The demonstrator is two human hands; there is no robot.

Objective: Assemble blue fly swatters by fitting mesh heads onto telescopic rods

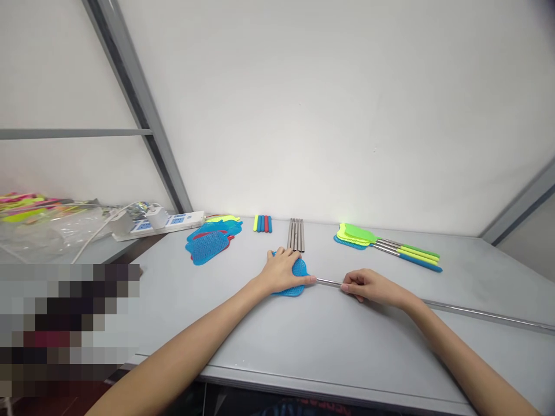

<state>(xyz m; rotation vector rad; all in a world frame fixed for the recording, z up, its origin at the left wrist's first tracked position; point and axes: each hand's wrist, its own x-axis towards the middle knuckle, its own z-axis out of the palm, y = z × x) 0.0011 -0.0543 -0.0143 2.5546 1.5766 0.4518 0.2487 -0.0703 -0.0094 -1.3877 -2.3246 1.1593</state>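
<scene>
My left hand (pixel 284 271) lies over a blue mesh fly swatter head (pixel 299 269). Its fingers curl at the far edge, and the thumb presses by the neck. From that neck a thin metal tube (pixel 328 282) runs to the right. Its other end sits pinched between the thumb and fingers of my right hand (pixel 366 285). Just beyond my left hand several loose metal tubes (pixel 296 234) lie side by side, and a row of coloured handle grips (pixel 262 223) is to their left.
Blue, red and yellow swatter heads (pixel 210 245) are piled at left. Fly swatters with green, yellow and blue grips (pixel 416 257) lie at right. A power strip (pixel 182 220) and plastic bags (pixel 47 231) are at far left. Another metal strip (pixel 489 314) crosses the tabletop at right.
</scene>
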